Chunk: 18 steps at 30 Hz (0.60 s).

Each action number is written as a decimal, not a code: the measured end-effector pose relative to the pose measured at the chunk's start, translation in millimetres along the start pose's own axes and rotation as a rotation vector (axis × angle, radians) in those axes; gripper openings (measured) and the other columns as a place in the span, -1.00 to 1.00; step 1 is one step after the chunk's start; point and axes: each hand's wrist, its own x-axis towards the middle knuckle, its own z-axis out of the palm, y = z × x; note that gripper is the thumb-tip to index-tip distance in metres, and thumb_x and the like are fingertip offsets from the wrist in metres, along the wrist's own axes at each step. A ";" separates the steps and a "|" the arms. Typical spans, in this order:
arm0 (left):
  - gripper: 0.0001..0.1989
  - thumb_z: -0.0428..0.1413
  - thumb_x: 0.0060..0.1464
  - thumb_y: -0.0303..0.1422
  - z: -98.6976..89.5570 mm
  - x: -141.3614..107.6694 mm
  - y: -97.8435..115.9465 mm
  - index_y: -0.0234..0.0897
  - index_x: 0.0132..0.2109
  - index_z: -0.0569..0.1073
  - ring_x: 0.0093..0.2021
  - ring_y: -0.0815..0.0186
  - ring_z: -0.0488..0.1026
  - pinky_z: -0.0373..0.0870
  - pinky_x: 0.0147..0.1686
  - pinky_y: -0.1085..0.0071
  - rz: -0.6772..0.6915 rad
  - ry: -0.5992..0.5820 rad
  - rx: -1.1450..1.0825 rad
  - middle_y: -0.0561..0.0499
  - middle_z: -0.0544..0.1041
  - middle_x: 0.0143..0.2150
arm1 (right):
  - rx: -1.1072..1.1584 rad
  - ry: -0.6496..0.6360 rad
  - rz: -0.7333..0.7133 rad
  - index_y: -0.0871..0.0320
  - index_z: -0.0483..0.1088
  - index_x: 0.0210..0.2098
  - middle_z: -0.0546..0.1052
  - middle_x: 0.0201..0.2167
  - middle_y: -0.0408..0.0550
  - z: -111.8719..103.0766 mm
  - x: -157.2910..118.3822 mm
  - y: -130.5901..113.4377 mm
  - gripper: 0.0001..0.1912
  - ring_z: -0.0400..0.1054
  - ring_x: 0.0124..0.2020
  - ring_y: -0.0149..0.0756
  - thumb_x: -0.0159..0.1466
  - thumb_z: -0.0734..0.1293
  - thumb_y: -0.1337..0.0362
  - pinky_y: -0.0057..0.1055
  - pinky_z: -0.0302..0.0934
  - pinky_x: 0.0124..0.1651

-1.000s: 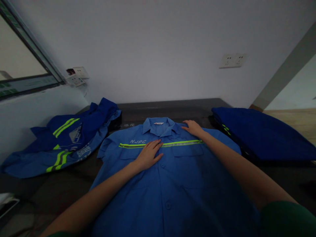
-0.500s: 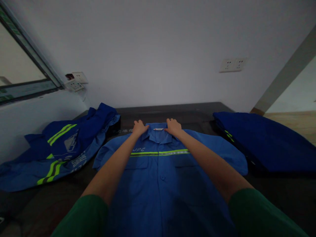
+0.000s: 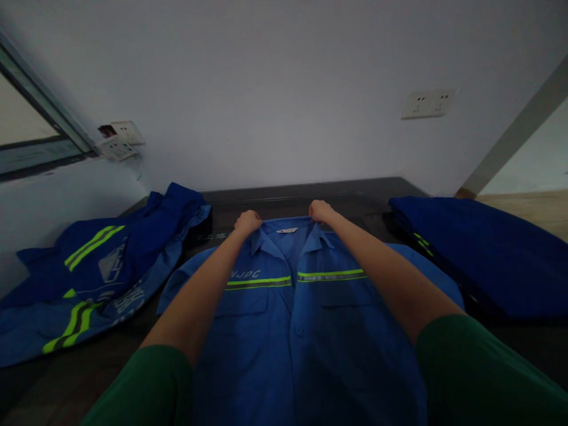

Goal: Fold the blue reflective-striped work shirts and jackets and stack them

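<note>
A blue work shirt (image 3: 270,331) with yellow-green and grey reflective stripes lies face up on a dark table, its hem towards me. My left hand (image 3: 248,222) pinches the left end of its collar. At the collar's right end, my right hand (image 3: 321,212) has its fingers closed on the fabric. Between the hands the collar is stretched wide, and a small white label (image 3: 287,230) shows inside the neck. Below the neck the shirt front is parted slightly. My forearms cover parts of both short sleeves.
Crumpled blue garments with reflective stripes (image 3: 95,245) lie on the left, and a folded dark blue stack (image 3: 479,254) on the right. Behind the dark table (image 3: 302,192) rises a wall with sockets (image 3: 429,103). A window frame is at upper left.
Both hands have closed on the collar and moved apart, the right one more. The collar is now wider and the neck opening deeper. The view has shifted slightly.
</note>
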 end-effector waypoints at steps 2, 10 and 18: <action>-0.73 0.11 0.02 -0.37 2.0 1.7 -4.0 -0.20 -0.11 0.57 -0.01 0.11 0.51 0.41 -0.06 0.33 0.041 0.007 -0.012 -0.15 0.57 -0.04 | 0.051 -0.044 0.008 0.26 0.55 -0.23 0.61 -0.34 0.10 0.6 3.1 2.2 -0.75 0.54 -0.35 -0.19 0.06 0.47 0.46 -0.38 0.41 -0.23; -0.72 0.11 0.00 -0.43 18.2 -1.1 -8.2 -0.24 -0.10 0.56 -0.06 0.15 0.51 0.41 -0.10 0.37 0.111 0.009 -0.050 -0.14 0.58 -0.09 | 0.304 -0.010 -0.004 0.24 0.54 -0.19 0.56 -0.55 -0.04 30.2 9.5 0.5 -0.71 0.46 -0.58 -0.32 0.07 0.39 0.50 -0.51 0.34 -0.49; -0.72 0.01 0.15 -0.41 13.6 -46.7 4.4 -0.20 -0.01 0.47 0.12 0.12 0.35 0.28 0.06 0.20 0.356 0.291 -0.024 -0.13 0.44 0.07 | 0.444 0.075 -0.137 0.31 0.37 0.08 0.59 -0.26 0.11 43.1 1.2 11.3 -0.54 0.45 -0.54 -0.42 0.20 0.19 0.52 -0.54 0.34 -0.45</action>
